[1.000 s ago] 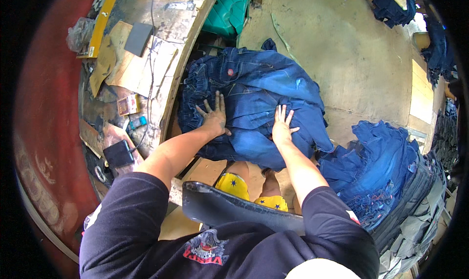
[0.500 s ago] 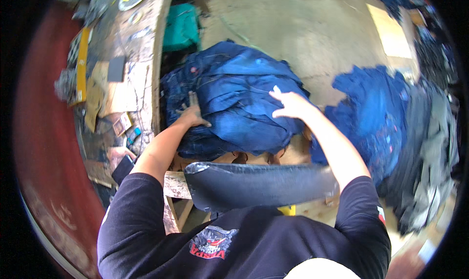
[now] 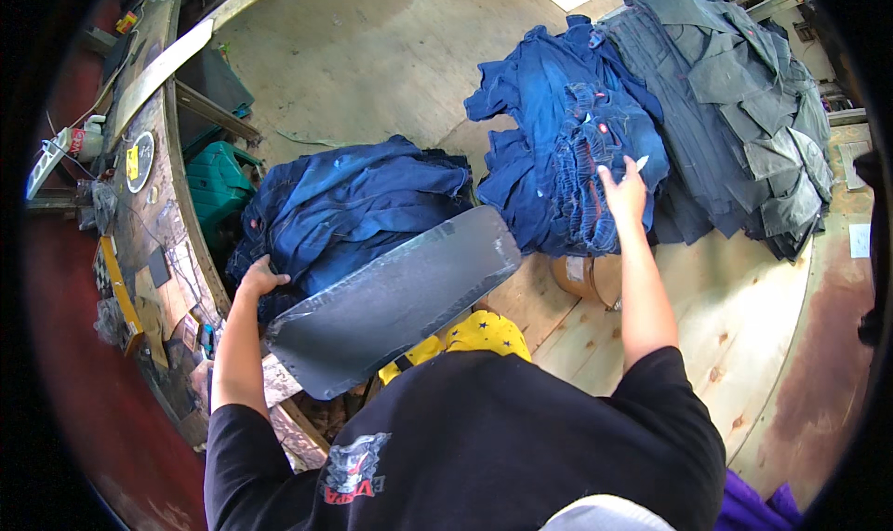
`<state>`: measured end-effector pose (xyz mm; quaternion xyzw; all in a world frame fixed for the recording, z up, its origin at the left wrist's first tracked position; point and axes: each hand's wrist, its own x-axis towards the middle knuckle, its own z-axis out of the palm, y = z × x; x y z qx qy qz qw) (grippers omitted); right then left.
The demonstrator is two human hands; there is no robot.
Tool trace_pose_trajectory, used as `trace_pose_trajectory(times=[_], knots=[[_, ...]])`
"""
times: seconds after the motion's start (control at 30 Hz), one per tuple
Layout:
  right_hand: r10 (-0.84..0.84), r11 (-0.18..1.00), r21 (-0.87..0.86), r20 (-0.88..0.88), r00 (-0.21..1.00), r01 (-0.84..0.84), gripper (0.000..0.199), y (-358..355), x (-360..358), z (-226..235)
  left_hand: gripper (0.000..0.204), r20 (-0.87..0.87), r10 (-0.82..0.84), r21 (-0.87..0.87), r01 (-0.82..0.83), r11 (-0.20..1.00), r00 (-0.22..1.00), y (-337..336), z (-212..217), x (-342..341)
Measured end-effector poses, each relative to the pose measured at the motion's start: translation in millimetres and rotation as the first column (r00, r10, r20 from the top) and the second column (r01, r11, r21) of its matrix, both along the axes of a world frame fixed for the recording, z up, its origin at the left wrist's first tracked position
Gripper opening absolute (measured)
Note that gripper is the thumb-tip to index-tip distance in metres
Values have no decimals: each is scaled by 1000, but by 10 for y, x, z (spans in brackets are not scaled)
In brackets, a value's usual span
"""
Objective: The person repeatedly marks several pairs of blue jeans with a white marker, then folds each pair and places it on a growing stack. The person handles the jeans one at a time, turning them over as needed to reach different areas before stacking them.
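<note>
My left hand point(image 3: 263, 278) curls around the near-left edge of a heap of dark blue denim garments point(image 3: 358, 205). My right hand point(image 3: 621, 189) is stretched far to the right, fingers apart, and lies on a second stack of folded blue denim point(image 3: 567, 131). A flat dark grey board point(image 3: 395, 298) slants in front of my chest, between my arms, and hides the near side of the left heap. Under the board shows a bit of yellow cloth with dark stars point(image 3: 474, 334).
A tall pile of grey-green garments point(image 3: 744, 94) sits right of the blue stack on the pale wooden table point(image 3: 744, 326). A cluttered workbench point(image 3: 149, 215) with small tools runs along the left. A green crate point(image 3: 216, 185) stands below it. A cardboard roll point(image 3: 588, 275) lies under the blue stack.
My right hand has left the left heap and swung right onto the other blue stack. My left hand slid to the heap's near-left edge. The view turned to the right.
</note>
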<state>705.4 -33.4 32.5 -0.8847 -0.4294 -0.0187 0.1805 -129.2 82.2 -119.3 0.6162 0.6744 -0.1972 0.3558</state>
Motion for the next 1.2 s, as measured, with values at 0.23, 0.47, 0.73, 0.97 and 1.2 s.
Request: trace_pose_trajectory(times=[0.23, 0.47, 0.73, 0.97, 1.2], knots=[[151, 976, -154, -23, 988, -152, 35, 471, 591, -92, 55, 557, -84, 521, -269, 810, 826, -135, 1758, 2869], [367, 862, 363, 37, 929, -355, 14, -74, 451, 1330, 110, 901, -350, 350, 47, 936, 255, -1122, 2068, 6775], [702, 683, 240, 45, 711, -690, 23, 466, -523, 1313, 81, 950, 132, -189, 183, 965, 283, -1468, 1537, 6788], [882, 394, -43, -264, 391, -918, 18, 1035, -2925, 246, 85, 693, 565, -410, -400, 820, 448, -2152, 1676, 4675], [844, 72, 520, -486, -226, -851, 32, 401, -4614, 675, 51, 490, 690, -327, -621, 712, 533, -2696, 2277, 1666]])
